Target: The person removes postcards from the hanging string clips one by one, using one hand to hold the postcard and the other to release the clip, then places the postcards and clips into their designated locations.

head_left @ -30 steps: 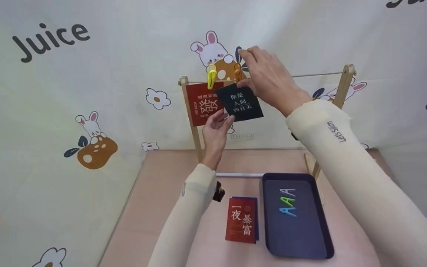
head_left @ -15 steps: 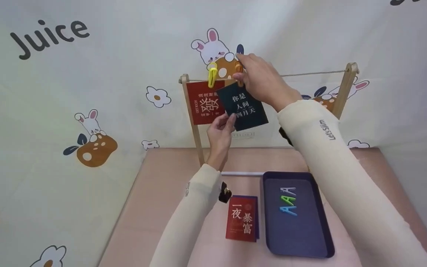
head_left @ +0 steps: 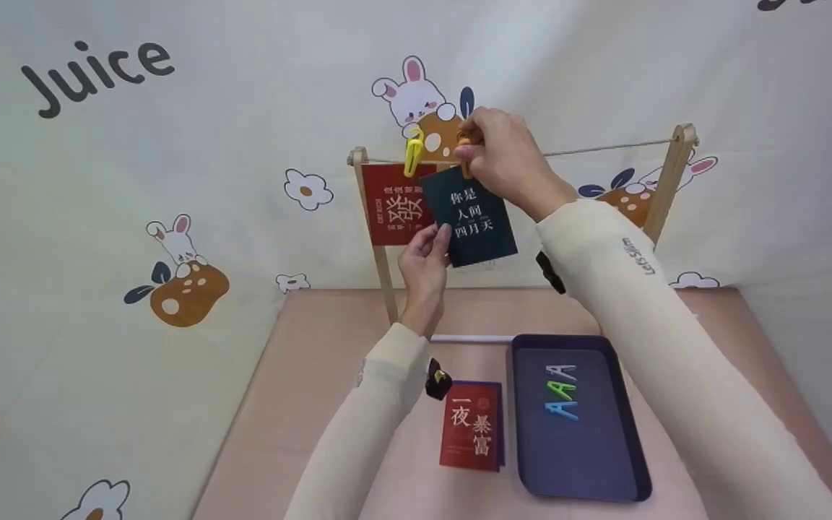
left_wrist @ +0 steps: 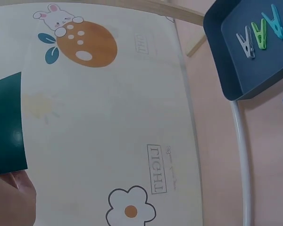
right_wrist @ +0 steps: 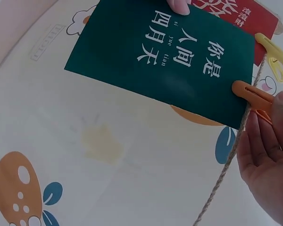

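Note:
A dark green card [head_left: 475, 224] with white lettering hangs slightly tilted at the rope [head_left: 604, 147]. My left hand [head_left: 425, 271] pinches its left edge between thumb and fingers. With my right hand [head_left: 513, 155] I hold an orange clothespin [right_wrist: 254, 96] by its handle end; in the right wrist view its nose lies over the card's top edge at the rope. Left of it, a yellow clothespin [head_left: 413, 155] sits on the rope above a red card [head_left: 396, 206], which the green card partly overlaps. The left wrist view shows only part of the green card [left_wrist: 7, 125] and my fingers.
The rope runs between two wooden posts [head_left: 669, 180]. On the pink table, a dark blue tray [head_left: 582, 462] holds purple, green and blue clothespins [head_left: 560, 391]. Beside it lies a red card [head_left: 469, 430] on top of a blue one. A white bar [head_left: 474, 339] crosses behind.
The green card has dropped a little and straightened. My right hand has come lower and left, its fingers closing around the orange clothespin's handle end. My left hand has shifted slightly down with the card.

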A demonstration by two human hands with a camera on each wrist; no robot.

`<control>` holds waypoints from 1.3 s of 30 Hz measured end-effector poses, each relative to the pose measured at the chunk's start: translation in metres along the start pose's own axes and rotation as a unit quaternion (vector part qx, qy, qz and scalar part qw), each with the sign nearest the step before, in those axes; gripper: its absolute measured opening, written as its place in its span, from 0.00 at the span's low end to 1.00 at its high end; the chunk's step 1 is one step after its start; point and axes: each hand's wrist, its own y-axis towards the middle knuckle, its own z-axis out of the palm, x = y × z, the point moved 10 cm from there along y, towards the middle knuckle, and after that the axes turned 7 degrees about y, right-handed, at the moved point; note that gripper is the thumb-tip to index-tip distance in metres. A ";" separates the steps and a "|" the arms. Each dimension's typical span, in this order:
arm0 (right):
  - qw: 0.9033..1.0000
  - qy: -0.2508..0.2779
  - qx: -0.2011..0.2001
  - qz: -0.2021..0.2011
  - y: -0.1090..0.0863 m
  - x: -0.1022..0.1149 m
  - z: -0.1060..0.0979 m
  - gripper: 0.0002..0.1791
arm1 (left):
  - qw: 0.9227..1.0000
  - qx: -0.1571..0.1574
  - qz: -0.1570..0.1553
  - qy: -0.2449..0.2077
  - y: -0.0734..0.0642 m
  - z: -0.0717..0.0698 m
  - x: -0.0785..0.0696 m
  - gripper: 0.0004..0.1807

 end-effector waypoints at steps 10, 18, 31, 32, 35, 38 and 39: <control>0.997 0.006 -0.044 -0.069 -0.005 0.008 -0.005 0.11 | 1.000 -0.003 -0.018 0.002 -0.003 0.001 0.003 0.12; 0.991 0.039 -0.084 -0.098 -0.009 0.010 -0.015 0.09 | 1.000 -0.002 -0.025 -0.008 -0.005 -0.002 0.007 0.15; 0.980 0.105 -0.139 -0.096 -0.017 0.002 -0.050 0.12 | 0.998 -0.010 -0.058 0.033 -0.014 -0.014 0.016 0.21; 0.979 0.110 -0.142 -0.092 -0.018 0.001 -0.052 0.12 | 0.997 -0.010 -0.059 0.038 -0.015 -0.015 0.016 0.21; 0.977 0.132 -0.146 -0.082 -0.021 -0.005 -0.058 0.13 | 0.997 -0.007 -0.062 0.041 -0.020 -0.014 0.016 0.21; 0.975 0.161 -0.136 -0.069 -0.026 -0.014 -0.060 0.15 | 0.997 -0.003 -0.061 0.038 -0.025 -0.013 0.016 0.21; 0.974 0.174 -0.131 -0.062 -0.027 -0.017 -0.059 0.16 | 0.997 -0.003 -0.061 0.039 -0.026 -0.012 0.016 0.22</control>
